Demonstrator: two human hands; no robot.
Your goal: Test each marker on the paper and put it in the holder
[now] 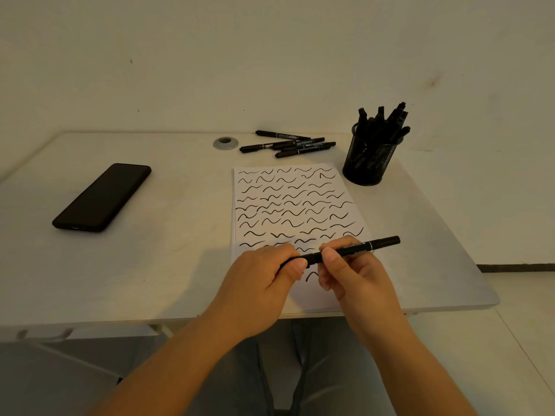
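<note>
Nearest the camera, two bare forearms reaching in over grey trousered knees and the near edge of a pale table [126, 265]. Left hand [267, 280] curled, thumb and fingers pinching the left end of a black marker [357, 250], likely its cap, though too hidden by the fingers to tell. Right hand [351, 274] wrapped round the middle of the same marker, thumb on top, the far end sticking out up and to the right past the knuckles. Marker held roughly level, just above the lower part of a white sheet of paper [300, 202], hiding part of the bottom rows of marks. Under the hands, one short squiggle showing in the gap between them. On the paper beyond, many rows of black wavy strokes, running nearly to the top edge; too many and too crowded to count surely. Well to the left, a black phone [102, 198] lying face up and slanted on the table. Past the top of the paper, a loose cluster of five black markers [288, 144] lying flat, overlapping, all capped as far as can be seen. Just left of them, a round grey grommet [225, 143] set in the tabletop. To the right of the paper's top corner, one black mesh holder [369, 160], upright, crammed with black markers leaning outward, number unclear. Behind everything, a plain pale wall [210, 55].
</note>
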